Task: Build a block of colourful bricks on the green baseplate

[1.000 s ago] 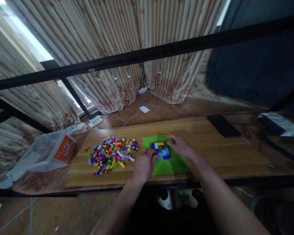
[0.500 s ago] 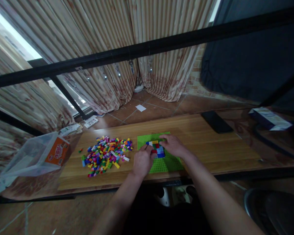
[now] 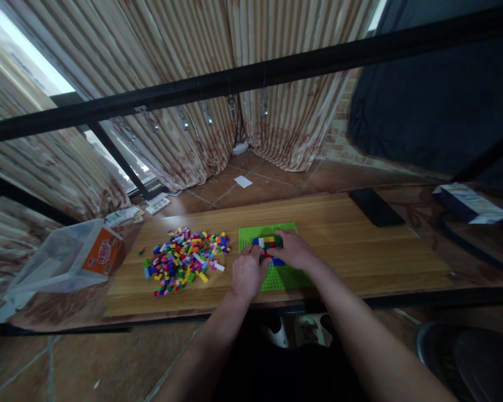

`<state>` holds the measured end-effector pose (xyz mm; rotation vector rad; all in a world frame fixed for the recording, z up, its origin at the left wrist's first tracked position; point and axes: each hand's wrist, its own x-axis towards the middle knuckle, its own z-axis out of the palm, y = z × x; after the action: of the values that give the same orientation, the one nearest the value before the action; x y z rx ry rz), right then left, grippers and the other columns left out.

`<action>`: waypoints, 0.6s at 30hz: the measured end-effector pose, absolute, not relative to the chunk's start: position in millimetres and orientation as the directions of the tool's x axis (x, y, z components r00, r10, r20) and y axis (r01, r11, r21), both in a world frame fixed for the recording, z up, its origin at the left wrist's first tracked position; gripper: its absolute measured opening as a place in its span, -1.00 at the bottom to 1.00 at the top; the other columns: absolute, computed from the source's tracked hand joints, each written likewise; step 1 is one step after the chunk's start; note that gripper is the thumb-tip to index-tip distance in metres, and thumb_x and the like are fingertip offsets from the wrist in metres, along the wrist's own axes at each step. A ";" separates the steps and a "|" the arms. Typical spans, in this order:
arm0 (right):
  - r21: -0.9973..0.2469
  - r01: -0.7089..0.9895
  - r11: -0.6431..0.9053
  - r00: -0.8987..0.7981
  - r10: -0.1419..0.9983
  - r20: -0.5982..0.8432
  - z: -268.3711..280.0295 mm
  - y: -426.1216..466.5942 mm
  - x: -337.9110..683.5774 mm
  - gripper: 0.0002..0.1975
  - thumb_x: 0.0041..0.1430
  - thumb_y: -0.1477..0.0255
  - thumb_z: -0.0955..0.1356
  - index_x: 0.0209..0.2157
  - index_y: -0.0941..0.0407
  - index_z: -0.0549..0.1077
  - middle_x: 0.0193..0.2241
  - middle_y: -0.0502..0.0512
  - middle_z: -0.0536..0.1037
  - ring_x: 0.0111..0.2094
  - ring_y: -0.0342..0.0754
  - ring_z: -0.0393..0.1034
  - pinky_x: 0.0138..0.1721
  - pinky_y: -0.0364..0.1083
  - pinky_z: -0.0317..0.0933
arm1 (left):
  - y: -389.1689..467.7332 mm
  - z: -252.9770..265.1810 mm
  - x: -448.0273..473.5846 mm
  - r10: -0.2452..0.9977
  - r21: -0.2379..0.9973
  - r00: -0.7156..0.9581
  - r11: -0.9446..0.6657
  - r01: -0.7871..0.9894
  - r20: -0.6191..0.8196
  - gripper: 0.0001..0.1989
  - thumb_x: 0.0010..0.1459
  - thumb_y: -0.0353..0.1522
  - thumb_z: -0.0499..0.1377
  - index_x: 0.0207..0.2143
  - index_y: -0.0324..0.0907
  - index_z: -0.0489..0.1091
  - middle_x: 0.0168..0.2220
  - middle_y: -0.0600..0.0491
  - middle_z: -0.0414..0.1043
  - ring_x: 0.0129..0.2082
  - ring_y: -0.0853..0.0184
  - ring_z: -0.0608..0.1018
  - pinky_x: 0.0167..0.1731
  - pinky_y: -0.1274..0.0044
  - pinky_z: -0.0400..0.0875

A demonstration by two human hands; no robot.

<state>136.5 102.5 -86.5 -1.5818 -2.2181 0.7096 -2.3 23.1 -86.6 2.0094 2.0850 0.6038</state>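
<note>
A green studded baseplate [image 3: 279,281] lies on the wooden board in front of me. On it is a low block of toy building bricks [image 3: 269,240] in blue, white, yellow, red and green. My left hand [image 3: 248,272] grips the block's left side with its fingers curled and pressed in. From the right, my right hand [image 3: 294,249] closes its thumb and fingers on the block's right part. Both thumbs come close together near a red brick. The hands cover much of the block, so any single brick between the fingers is hidden.
Left of the baseplate spreads a pile of loose multicoloured bricks [image 3: 184,259]. A clear plastic bin [image 3: 62,262] with an orange label stands at the far left. A black phone [image 3: 376,207] lies on the board's [image 3: 343,268] right. A black metal bar [image 3: 218,84] crosses beyond.
My right hand has moved left and down onto the block, its fingers now closed on its right part. My left hand stays at the left side. The camera view has shifted slightly.
</note>
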 end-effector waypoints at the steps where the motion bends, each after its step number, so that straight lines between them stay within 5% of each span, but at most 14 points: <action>1: -0.563 0.790 0.243 -0.312 0.950 -0.028 -88.0 101.9 135.2 -0.42 -0.07 0.24 0.46 0.01 0.13 0.41 -0.03 0.26 0.47 -0.01 0.17 0.38 0.02 0.09 0.24 | 23.4 -86.8 -2.2 0.986 0.415 -0.076 0.007 0.910 0.149 -0.88 0.14 -0.30 0.20 -0.28 -0.15 0.38 -0.22 0.03 0.45 -0.25 0.31 0.50 -0.24 0.50 0.35; 18: -0.521 0.847 0.109 -0.211 0.967 -0.141 -87.2 108.0 124.8 -0.40 -0.23 0.24 0.51 -0.07 0.09 0.46 -0.09 0.26 0.47 -0.10 0.20 0.43 -0.14 0.09 0.34 | 27.0 -90.6 -1.2 0.981 0.504 -0.126 0.035 0.863 0.147 -0.87 0.07 -0.34 0.24 -0.32 -0.15 0.35 -0.28 0.05 0.44 -0.30 0.34 0.49 -0.30 0.54 0.32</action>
<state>124.8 108.0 -87.2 -1.8044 -2.1505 0.7456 -1.2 27.0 -90.6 1.8992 2.0719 0.7147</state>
